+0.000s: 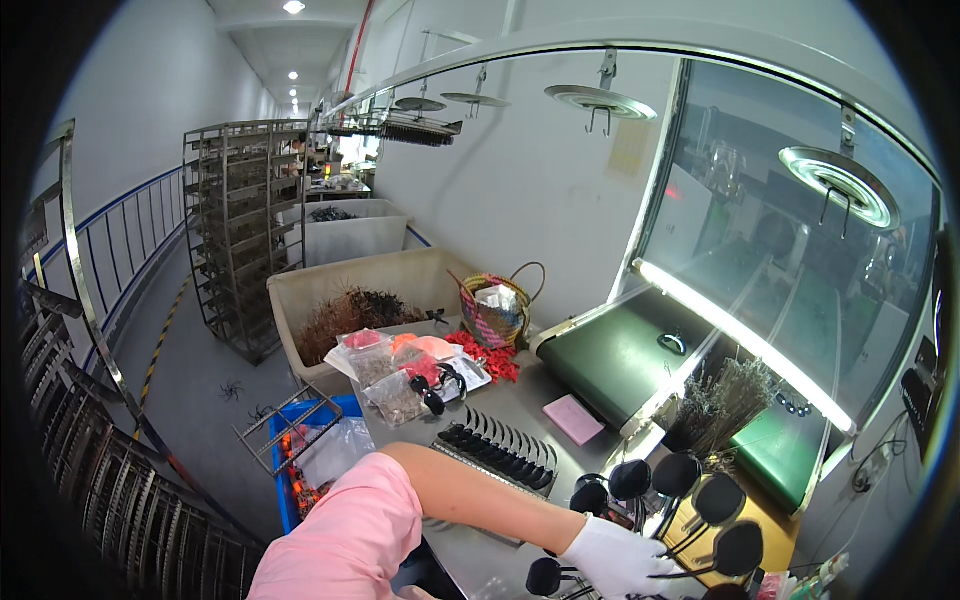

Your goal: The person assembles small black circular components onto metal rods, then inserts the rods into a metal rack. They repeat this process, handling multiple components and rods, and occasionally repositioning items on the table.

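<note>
My left hand (620,562), in a white glove, is closed round the thin stems of black round-headed pieces (690,495) — fanned upward so the heads stay apart — above the steel table (520,405), near the comb-like black rack (497,452); my right hand is out of view.

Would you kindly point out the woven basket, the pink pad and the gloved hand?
woven basket (492,322): head view, on its striped side wall.
pink pad (574,418): head view, middle of its top face.
gloved hand (620,560): head view, back of the white glove.
</note>
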A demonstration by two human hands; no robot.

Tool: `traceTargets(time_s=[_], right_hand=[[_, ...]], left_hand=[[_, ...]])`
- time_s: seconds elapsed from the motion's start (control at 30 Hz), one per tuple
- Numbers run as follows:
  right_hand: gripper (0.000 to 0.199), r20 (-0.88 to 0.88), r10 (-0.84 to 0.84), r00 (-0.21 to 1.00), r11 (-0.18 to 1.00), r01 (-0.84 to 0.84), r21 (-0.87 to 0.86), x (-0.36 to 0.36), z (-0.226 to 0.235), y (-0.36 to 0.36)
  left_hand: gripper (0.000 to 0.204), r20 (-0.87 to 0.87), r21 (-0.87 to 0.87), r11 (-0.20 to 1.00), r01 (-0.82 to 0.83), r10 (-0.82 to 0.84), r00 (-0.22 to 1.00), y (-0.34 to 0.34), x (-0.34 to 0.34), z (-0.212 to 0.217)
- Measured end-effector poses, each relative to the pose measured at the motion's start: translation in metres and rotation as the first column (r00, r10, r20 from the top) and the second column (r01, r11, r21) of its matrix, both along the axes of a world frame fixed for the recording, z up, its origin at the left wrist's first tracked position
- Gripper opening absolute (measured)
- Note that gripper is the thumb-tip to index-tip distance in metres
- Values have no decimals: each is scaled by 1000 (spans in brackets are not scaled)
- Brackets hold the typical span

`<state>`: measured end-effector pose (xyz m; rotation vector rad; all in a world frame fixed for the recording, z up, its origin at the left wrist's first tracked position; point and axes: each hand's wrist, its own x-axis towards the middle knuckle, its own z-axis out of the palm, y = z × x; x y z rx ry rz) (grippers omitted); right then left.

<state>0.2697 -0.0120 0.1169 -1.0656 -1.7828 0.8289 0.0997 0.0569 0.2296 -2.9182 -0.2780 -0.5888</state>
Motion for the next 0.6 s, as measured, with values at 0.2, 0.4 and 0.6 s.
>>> traceTargets(time_s=[0.2, 0.4, 0.6], right_hand=[[31, 25, 15, 1000, 999, -16, 41, -4, -4, 0], [32, 39, 17, 999, 998, -20, 61, -8, -7, 0], [33, 42, 21, 999, 998, -23, 59, -12, -9, 0]], left_hand=[[76, 17, 89, 994, -59, 57, 998, -4, -18, -8], [57, 123, -11, 967, -255, 254, 959, 3, -57, 22], [99, 50, -62, 997, 38, -35, 998, -20, -2, -3]])
